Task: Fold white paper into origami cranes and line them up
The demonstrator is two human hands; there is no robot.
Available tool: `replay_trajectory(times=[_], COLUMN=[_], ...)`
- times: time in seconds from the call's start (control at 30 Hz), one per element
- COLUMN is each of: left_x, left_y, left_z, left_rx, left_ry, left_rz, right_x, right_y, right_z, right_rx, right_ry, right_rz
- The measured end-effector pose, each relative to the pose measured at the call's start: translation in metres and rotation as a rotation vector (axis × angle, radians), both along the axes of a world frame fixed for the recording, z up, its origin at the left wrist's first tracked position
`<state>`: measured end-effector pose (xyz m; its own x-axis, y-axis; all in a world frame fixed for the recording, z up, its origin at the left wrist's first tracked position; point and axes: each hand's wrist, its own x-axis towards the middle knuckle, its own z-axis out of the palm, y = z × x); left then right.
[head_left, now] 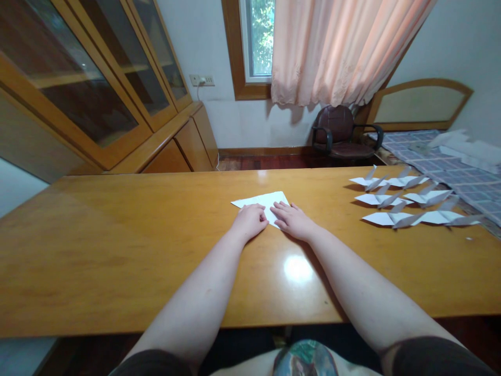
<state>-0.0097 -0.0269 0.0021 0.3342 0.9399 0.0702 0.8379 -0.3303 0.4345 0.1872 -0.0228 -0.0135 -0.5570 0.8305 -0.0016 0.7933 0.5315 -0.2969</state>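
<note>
A white sheet of paper (266,199), folded to a pointed shape, lies flat on the wooden table in front of me. Its sharp tip points left. My left hand (250,220) rests on the paper's near left edge, fingers curled in and thumb against them, with the edge under them. On the paper's right part my right hand (293,219) lies flat, its fingers spread. Both hands cover portions of the near edge, so the folds there are hidden.
Several folded white paper cranes (385,218) stand in rows at the table's right. Beyond the table (117,250) are a brown armchair (340,133) and a bed with a checked cover (418,151). A glass-door cabinet (156,125) stands at the left.
</note>
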Motion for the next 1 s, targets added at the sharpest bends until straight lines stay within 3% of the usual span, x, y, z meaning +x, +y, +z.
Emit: replay_trajectory(times=[0.27,1.0], left_x=[-0.024,-0.069], left_y=[0.013,0.036], left_z=[-0.001,-0.013], left_rx=[-0.013,0.052], left_ry=[0.002,-0.011], left_rz=[0.143,0.841], right_x=[0.001,0.005], right_y=[0.0,0.002], right_z=[0.001,0.003], right_rx=[-0.015,-0.082], right_ry=[0.005,0.037], right_rz=[0.004,0.029])
